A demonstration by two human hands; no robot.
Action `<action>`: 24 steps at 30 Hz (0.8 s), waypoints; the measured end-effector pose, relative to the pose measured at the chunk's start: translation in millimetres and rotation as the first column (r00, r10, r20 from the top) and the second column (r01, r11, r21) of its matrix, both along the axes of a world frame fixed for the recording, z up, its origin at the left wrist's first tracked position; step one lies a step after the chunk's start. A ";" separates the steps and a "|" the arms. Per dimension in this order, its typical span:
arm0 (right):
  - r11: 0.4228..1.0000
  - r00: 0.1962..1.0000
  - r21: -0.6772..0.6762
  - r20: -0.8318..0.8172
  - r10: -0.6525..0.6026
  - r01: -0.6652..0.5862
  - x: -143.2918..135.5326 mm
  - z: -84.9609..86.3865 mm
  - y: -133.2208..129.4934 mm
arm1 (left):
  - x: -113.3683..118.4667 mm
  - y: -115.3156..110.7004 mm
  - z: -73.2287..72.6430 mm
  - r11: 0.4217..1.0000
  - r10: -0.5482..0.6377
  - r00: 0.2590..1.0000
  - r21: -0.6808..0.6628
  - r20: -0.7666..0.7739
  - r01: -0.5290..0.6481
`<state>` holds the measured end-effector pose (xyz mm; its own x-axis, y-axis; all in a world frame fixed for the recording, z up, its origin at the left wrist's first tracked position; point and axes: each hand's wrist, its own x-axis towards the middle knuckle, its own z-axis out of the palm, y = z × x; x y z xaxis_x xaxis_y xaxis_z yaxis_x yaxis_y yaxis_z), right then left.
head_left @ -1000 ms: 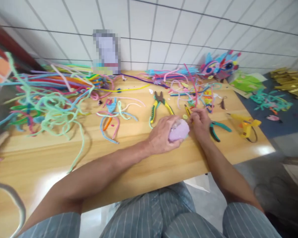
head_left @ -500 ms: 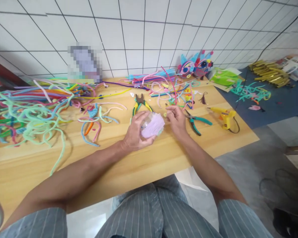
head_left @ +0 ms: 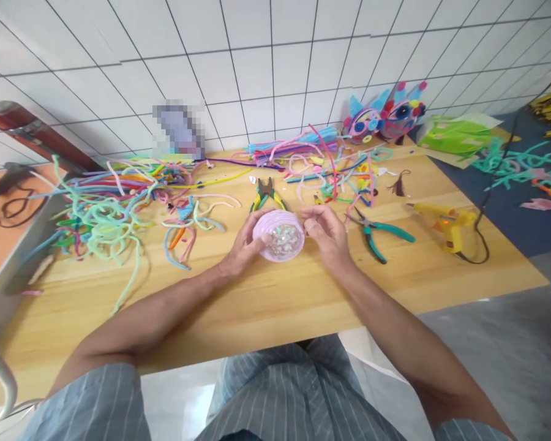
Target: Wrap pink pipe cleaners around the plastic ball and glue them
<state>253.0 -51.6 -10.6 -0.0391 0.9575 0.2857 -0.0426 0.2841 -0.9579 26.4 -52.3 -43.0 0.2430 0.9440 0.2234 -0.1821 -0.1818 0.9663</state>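
Note:
A round lilac pipe-cleaner cup (head_left: 278,236) with a clear, shiny middle is held just above the wooden table (head_left: 275,294), its open side turned towards me. My left hand (head_left: 243,248) grips its left rim and my right hand (head_left: 326,236) pinches its right rim. Both forearms rest over the table's near edge. Yellow-green pliers (head_left: 265,195) lie just behind the cup, and green-handled pliers (head_left: 379,233) lie to the right of my right hand.
A big tangle of coloured pipe cleaners (head_left: 101,202) covers the left of the table, more (head_left: 321,162) at the back. A yellow glue gun (head_left: 445,220) lies right. Colourful craft figures (head_left: 386,116) stand by the tiled wall. My striped trousers (head_left: 294,392) show below.
My left hand turned the lilac cup so its open side faces me. My right hand left the small bits on the table and took the cup's right rim. The camera tilted.

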 end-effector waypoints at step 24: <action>0.924 0.949 0.374 0.312 -0.047 -0.077 8.0 -3.9 8.5 | 18.0 0.1 26.4 0.914 -0.069 0.974 -0.379 0.214 0.148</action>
